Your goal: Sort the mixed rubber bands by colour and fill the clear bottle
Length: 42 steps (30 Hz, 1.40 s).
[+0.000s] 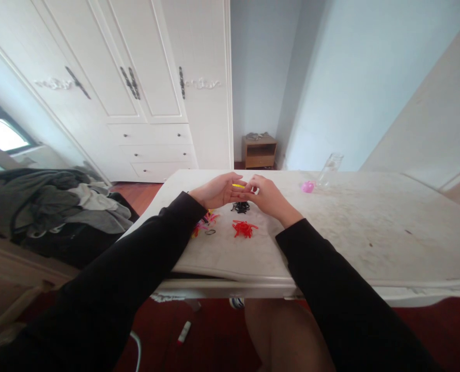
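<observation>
Where the fingertips of the left hand (223, 190) and right hand (266, 196) are brought together over the tabletop (331, 243), a yellow strip (238, 185) is seen; whether it is held or lies just beyond cannot be settled from this view. The left grip is spread, palm bared, fingers extended. The right is curled, fingertips drawn close; whether anything is pinched cannot be told. The black pile (241, 207) is partly covered by the hands, at their near side. The red pile (244, 229) is set nearer the body, between the forearms. The mixed-colour pile (209, 219) is placed leftward, partly hidden by the left sleeve (183, 217), closer to the left hand. Beside it a dark loop (210, 232) is laid, long axis roughly sideways. No brands or writing can be read.
</observation>
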### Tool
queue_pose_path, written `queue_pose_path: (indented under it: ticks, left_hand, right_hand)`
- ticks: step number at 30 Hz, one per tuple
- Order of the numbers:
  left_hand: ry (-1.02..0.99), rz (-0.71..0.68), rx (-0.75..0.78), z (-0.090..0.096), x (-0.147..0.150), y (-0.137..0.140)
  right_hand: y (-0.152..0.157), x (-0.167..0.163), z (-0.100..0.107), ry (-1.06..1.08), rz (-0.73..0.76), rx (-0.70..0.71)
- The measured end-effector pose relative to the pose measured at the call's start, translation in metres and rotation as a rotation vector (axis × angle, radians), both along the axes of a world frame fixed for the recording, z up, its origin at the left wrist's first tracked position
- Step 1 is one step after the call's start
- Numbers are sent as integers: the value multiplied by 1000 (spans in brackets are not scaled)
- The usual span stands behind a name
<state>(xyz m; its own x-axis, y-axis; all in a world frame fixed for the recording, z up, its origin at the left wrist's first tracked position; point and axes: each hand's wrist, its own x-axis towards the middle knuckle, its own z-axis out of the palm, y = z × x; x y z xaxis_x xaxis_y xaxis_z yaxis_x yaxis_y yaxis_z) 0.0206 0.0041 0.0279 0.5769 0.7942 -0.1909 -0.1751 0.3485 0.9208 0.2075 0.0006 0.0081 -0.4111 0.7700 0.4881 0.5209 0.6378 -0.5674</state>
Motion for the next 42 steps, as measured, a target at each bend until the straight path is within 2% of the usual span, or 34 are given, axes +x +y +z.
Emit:
queue_pose_path:
  ticks: [4,6,11,15,21,26,29,31,32,36,37,42]
  left_hand:
    - [34,24,7,1,-1,1]
    - [75,94,38,1,-3,2]
    - [116,370,159,-1,-7,7]
    - [137,399,212,-1,-6,7]
    - [163,411,290,-1,-7,5]
    - [170,469,319,-1,-8,7]
    - [174,483,321,-1,-8,6]
    - [175,489,323,-1,-9,6]
    - [173,493,326,-1,-9,6]
    - [177,528,367,-2,-10,8]
    - [182,545,379,-3,-10,9]
    - [216,615,397,-8,-11,17]
  right_hand:
    - [-2,3,4,34,61,-10]
    - [-5,5,10,66,136,-49]
    - [-18,9,20,-44,426,-330]
    - [-22,7,18,-169,534,-409]
    - [-18,4,14,-188,340,-341]
    - [-20,-1,10,-275,456,-364]
    - [-23,-3,11,-262,517,-393]
    - [-24,-3,12,-208,504,-384]
    - [-24,-3,13,-167,449,-339]
    - [-14,0,10,-14,69,-34]
    - [-11,1,7,-15,22,10]
    - [-4,2,-7,-209,106,71]
